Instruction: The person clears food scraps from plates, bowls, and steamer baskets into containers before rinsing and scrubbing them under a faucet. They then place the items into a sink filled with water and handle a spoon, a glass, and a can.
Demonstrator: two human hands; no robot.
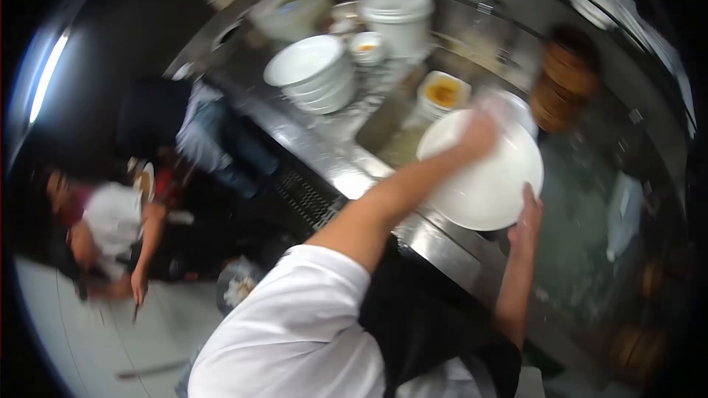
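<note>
A large round white plate [483,184] is tilted over the edge of the sink counter. My right hand [526,220] grips its lower right rim, thumb on the upper face. Across the plate's upper part lies my left hand [483,131], badly smeared by motion. Something pale shows by its fingers, but I cannot make out what it is. Just beyond the plate, a white bowl [445,93] with orange-yellow liquid stands in the sink. Another white dish [520,112] is partly hidden behind the left hand.
Stacked white bowls [310,77], a white bucket [396,18] and a large tub [291,11] stand on the metal counter. Bamboo steamers [566,77] are at the upper right, beside a water-filled basin [575,228]. Another person [110,221] is low at the left; someone else stands behind.
</note>
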